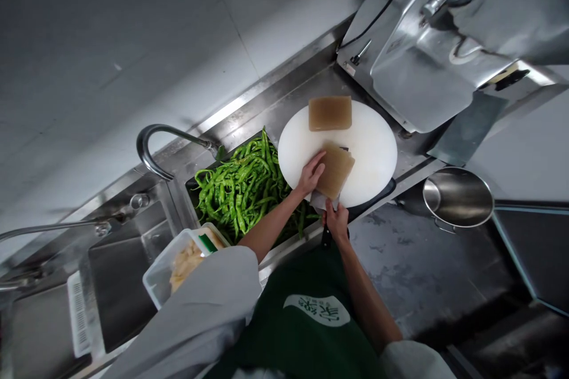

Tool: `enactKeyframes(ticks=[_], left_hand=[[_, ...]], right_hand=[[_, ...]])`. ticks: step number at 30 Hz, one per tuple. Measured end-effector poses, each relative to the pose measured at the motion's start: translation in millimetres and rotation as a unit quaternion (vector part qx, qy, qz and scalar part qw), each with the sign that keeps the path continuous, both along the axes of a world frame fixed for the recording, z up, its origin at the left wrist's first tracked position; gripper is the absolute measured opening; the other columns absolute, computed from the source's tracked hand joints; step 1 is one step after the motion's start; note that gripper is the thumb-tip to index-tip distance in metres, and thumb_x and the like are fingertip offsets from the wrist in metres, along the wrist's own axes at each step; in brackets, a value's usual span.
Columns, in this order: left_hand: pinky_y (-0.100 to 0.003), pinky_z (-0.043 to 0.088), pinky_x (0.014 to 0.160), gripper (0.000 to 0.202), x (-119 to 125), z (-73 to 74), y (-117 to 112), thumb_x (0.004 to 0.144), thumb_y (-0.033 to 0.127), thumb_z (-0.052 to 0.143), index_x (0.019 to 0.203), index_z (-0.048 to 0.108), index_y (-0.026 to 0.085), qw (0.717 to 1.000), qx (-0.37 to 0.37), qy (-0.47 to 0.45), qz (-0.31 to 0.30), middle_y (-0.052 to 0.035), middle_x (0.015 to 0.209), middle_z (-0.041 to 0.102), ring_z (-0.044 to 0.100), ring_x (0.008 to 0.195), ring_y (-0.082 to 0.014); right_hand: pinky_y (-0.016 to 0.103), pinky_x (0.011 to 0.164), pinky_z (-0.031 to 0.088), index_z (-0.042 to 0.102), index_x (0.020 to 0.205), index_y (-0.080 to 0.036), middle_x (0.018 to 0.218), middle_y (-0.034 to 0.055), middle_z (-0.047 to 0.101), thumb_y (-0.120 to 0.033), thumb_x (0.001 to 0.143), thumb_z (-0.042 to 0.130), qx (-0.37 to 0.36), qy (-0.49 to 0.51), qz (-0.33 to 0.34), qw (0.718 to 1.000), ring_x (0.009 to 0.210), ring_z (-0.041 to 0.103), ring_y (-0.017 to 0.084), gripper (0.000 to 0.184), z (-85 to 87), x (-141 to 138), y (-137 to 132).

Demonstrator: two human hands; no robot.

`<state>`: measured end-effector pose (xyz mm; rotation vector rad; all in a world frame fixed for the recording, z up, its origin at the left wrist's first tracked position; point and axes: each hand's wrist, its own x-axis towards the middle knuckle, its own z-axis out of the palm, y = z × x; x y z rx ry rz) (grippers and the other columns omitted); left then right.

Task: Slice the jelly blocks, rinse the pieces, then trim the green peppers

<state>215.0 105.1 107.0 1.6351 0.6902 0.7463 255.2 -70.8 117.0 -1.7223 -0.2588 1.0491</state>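
Note:
A translucent brown jelly-like block (334, 170), with thin slice lines along its right side, lies tilted on a round white cutting board (376, 148). My left hand (310, 177) rests against the block's left edge, fingers stretched out and thumb apart. Closed round a knife's black handle near the board's front edge is my right hand (336, 220). The broad blade of the knife (318, 200) reaches under the block, which hides most of it. Farther back on the board sits a second, whole brown block (329, 113), touched by neither hand.
Green chili peppers (242, 189) fill a sink basin left of the board. A clear plastic tub (155, 269) with pale food stands nearer me. A curved faucet (149, 145) arches behind. To the right are a metal slicing machine (422, 80) and a steel pot (459, 196).

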Motion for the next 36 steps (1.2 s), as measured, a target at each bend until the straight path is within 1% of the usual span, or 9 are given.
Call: enactKeyframes(ticks=[3,6,11,17,24,30,36], left_hand=[[-0.050,0.030,0.131,0.062,0.8,2.0,-0.4,0.102,0.064,0.050,0.147,0.061,0.022,1.000,0.003,-0.013,0.016,-0.0112,0.159,0.054,0.046,0.151,-0.0282],[-0.050,0.030,0.131,0.062,1.6,2.6,0.4,0.102,0.064,0.050,0.146,0.062,0.022,0.999,0.005,-0.020,0.032,-0.0116,0.157,0.055,0.047,0.150,-0.0283],[-0.051,0.030,0.131,0.064,2.8,-0.6,2.5,0.101,0.069,0.049,0.143,0.064,0.023,0.999,-0.006,0.003,0.051,-0.0108,0.156,0.057,0.048,0.149,-0.0281],[-0.051,0.030,0.131,0.070,3.1,-1.7,2.6,0.100,0.073,0.046,0.144,0.063,0.021,0.998,-0.009,0.022,0.055,-0.0116,0.156,0.057,0.048,0.149,-0.0282],[-0.052,0.028,0.132,0.069,2.4,2.7,2.5,0.100,0.073,0.046,0.145,0.063,0.023,0.998,-0.014,0.015,0.057,-0.0106,0.158,0.054,0.046,0.151,-0.0285],[-0.050,0.029,0.131,0.068,1.8,3.1,3.4,0.102,0.070,0.045,0.145,0.062,0.020,0.997,0.001,0.004,0.072,-0.0122,0.158,0.055,0.047,0.150,-0.0274],[-0.051,0.027,0.132,0.067,2.3,6.5,6.0,0.101,0.070,0.046,0.145,0.062,0.023,0.997,-0.005,0.000,0.074,-0.0099,0.159,0.054,0.045,0.152,-0.0270]], right_hand=[[0.026,0.033,0.033,0.041,0.075,-0.026,0.044,-0.0037,0.049,-0.083,0.079,0.060,-0.006,-0.009,0.007,1.000,0.034,0.045,0.013,0.060,2.7,1.6,0.4],[0.026,0.034,0.032,0.040,0.076,-0.026,0.043,-0.0051,0.048,-0.082,0.079,0.061,0.004,-0.006,0.012,1.000,0.034,0.044,0.013,0.059,4.3,3.0,2.1],[0.026,0.033,0.032,0.040,0.079,-0.026,0.044,-0.0066,0.048,-0.084,0.075,0.063,0.007,0.025,0.014,1.000,0.033,0.044,0.013,0.062,6.6,3.3,8.1],[0.027,0.033,0.033,0.042,0.080,-0.026,0.044,-0.0071,0.048,-0.084,0.075,0.063,0.005,0.035,0.021,0.999,0.033,0.042,0.013,0.062,9.8,2.6,11.8],[0.027,0.033,0.034,0.042,0.081,-0.026,0.046,-0.0069,0.050,-0.081,0.076,0.065,0.000,0.037,0.022,0.999,0.033,0.044,0.013,0.059,10.0,3.0,14.8],[0.026,0.032,0.033,0.043,0.080,-0.026,0.044,-0.0072,0.049,-0.081,0.077,0.064,-0.001,0.028,0.033,0.999,0.031,0.043,0.013,0.059,9.5,5.4,16.5],[0.026,0.033,0.034,0.044,0.078,-0.026,0.045,-0.0069,0.049,-0.078,0.079,0.065,0.015,0.019,0.042,0.999,0.033,0.045,0.013,0.057,10.3,8.6,18.0]])
